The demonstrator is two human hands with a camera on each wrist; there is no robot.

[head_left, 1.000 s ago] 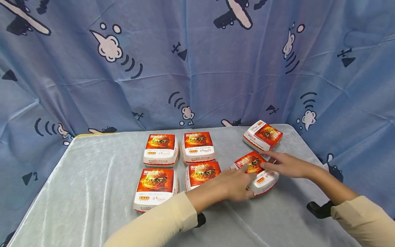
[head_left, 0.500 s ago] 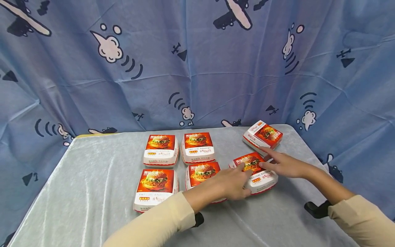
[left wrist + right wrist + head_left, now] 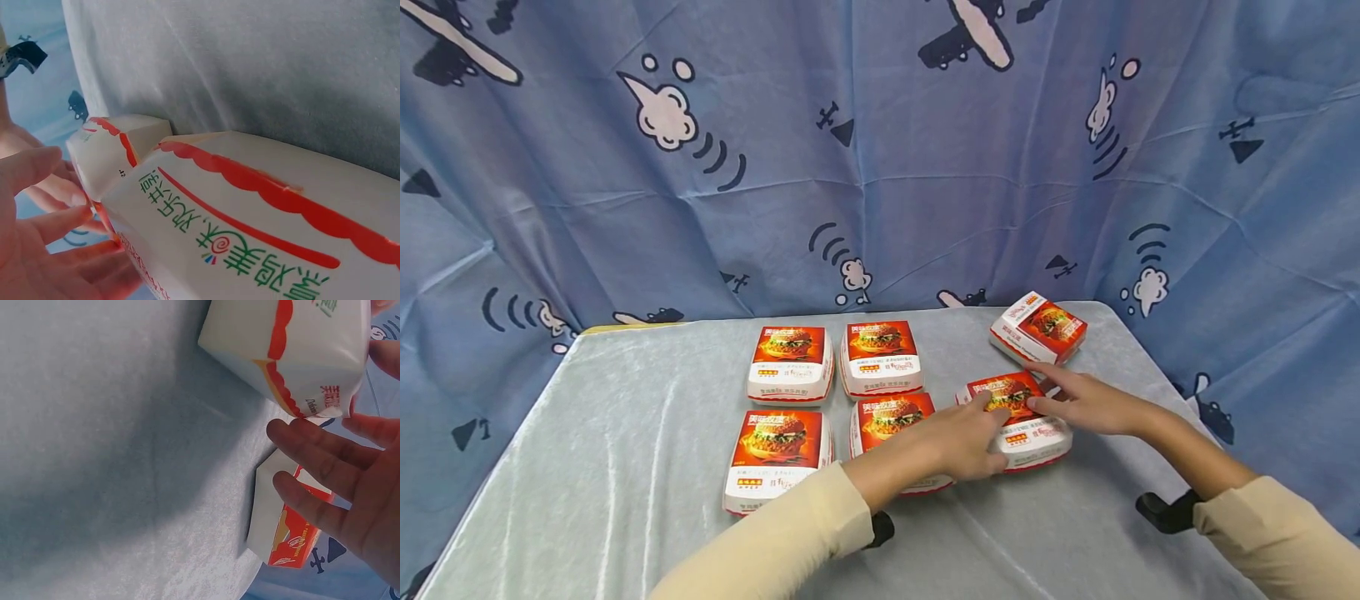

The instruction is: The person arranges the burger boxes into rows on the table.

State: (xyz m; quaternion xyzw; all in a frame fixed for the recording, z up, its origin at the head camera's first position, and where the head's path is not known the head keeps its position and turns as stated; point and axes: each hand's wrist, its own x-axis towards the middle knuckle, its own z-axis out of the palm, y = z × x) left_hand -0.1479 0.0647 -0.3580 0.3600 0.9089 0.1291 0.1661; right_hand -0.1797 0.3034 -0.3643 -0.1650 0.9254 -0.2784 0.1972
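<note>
A burger box (image 3: 1037, 442) with a red burger picture on its lid lies slightly turned on the table, right of the near row. My left hand (image 3: 966, 437) reaches over its left side, fingertips on the lid and thumb by the front left corner. From the right, my right hand (image 3: 1101, 404) touches it with extended fingers, one on the lid and others along its far right side. In the right wrist view, the fingers (image 3: 319, 462) lie straight at the box's corner. Left of it sits another burger box (image 3: 891, 421), partly hidden under my left forearm.
Three more burger boxes, a near left one (image 3: 778, 450), a far left one (image 3: 790, 354) and a far middle one (image 3: 880, 354), stand in rows. An angled burger box (image 3: 1045, 325) sits at the back right. A blue patterned curtain (image 3: 880, 167) hangs behind the grey cloth-covered table (image 3: 587, 467).
The box between my hands has slid slightly left and turned so that its front edge lies straighter. Both hands have moved a little left with it.
</note>
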